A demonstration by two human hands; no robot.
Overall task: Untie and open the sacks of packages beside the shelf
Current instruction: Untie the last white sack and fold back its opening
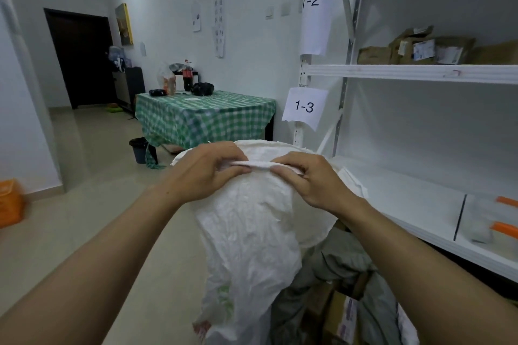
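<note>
Two paper sheets hang on the front post of the white metal shelf (406, 73): the upper label (315, 17) reads "1-2", the lower label (305, 106) reads "1-3". Brown cardboard parcels (420, 49) lie on the shelf's middle board; their stickers are too small to read. A dark bottle (187, 78) with a red band stands far beyond the shelf, its brand unreadable.

The floor (92, 204) is pale, glossy tile and the walls are white. Beyond the shelf's post stands a table (204, 117) under a green checked cloth, with a dark bin (139, 150) at its far corner. Further from the shelf is a dark door (80, 56). An orange bag (9, 203) sits on the floor, well apart from the shelf.

The sack (252, 232) stands upright just beside the shelf's front, below the "1-3" label. It is white woven plastic, heavily creased, with faint green print low down. Its top edge (259, 164) is rolled into a narrow band. The left hand (207, 173) and right hand (311, 179) both pinch this band between thumb and curled fingers, close together. Between the sack and the shelf, grey wrapping and boxes (336, 302) show in a lower heap.
</note>
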